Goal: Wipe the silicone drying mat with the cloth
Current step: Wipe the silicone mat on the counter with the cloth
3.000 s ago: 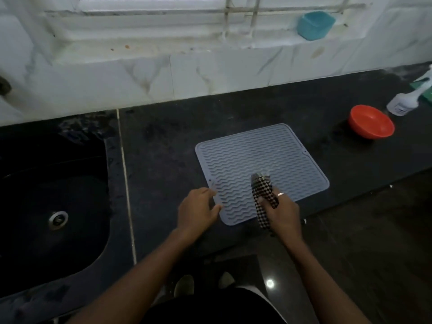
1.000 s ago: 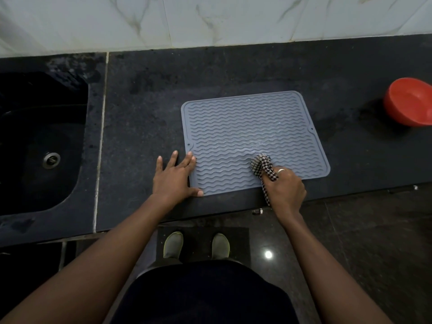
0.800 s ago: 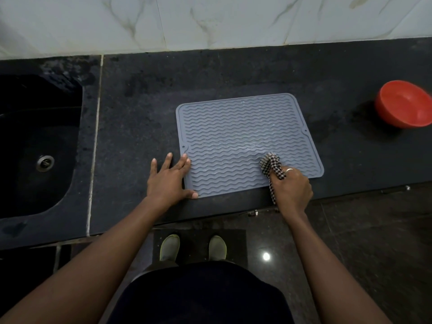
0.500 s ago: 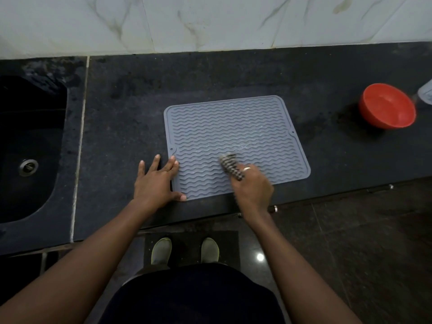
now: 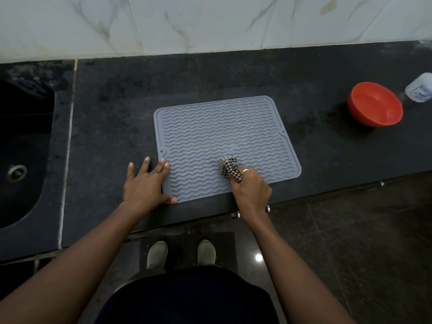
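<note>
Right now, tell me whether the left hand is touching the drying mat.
Touching. The head view shows the left hand spread flat, its thumb and forefinger lying on the near left edge of the drying mat.

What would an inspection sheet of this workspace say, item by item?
Surface: dark stone counter, mottled.
Job's things: grey silicone mat flat on the counter; checked cloth bunched on its near part.
Clutter: red bowl and white bottle far right, off the mat.
Hands: left hand flat at the mat's near-left corner, thumb on its edge; right hand grips the cloth.
Cables: nothing seen.
Surroundings: sink at left, marble wall behind, dark floor below.
</note>
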